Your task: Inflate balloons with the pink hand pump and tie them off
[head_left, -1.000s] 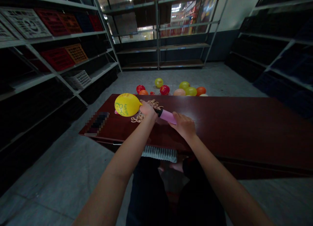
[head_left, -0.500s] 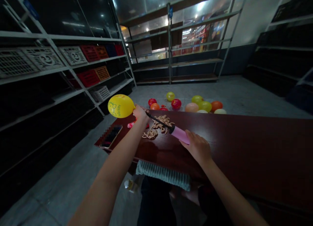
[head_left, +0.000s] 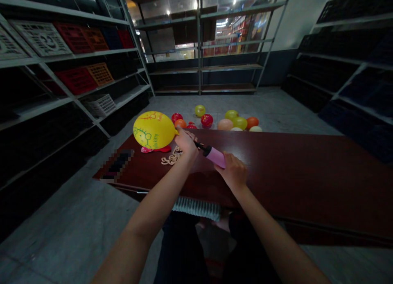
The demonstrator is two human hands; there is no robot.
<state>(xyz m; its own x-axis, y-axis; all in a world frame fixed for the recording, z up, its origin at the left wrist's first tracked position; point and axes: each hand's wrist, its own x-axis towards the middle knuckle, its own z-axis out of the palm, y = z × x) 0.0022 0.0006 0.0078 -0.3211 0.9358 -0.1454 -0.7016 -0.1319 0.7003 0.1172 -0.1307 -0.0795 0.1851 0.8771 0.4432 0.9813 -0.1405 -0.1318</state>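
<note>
A yellow balloon (head_left: 154,130) with printed cartoon outlines is swollen with air. My left hand (head_left: 186,144) is closed round its neck, where the pump's tip seems to sit, hidden by the fingers. A pink hand balloon pump (head_left: 215,156) with a black rod slants between my two hands. My right hand (head_left: 234,172) grips its pink barrel, above the dark red table (head_left: 294,173). Beige rubbery strips (head_left: 172,157) lie in a loose pile, partly covered by my left hand. Behind the yellow balloon are flat red uninflated balloons (head_left: 164,149).
A phone-like object (head_left: 119,163), blurred, lies at the table's left end. Several inflated balloons (head_left: 239,122) rest on the floor past the far edge. Shelves with crates (head_left: 75,38) stand at left; a metal rack (head_left: 199,67) is behind. A ribbed teal cloth (head_left: 198,208) lies at the near edge.
The yellow balloon has grown larger. My right hand and the pump barrel have come closer to my left hand, so less black rod shows. The whole view has shifted.
</note>
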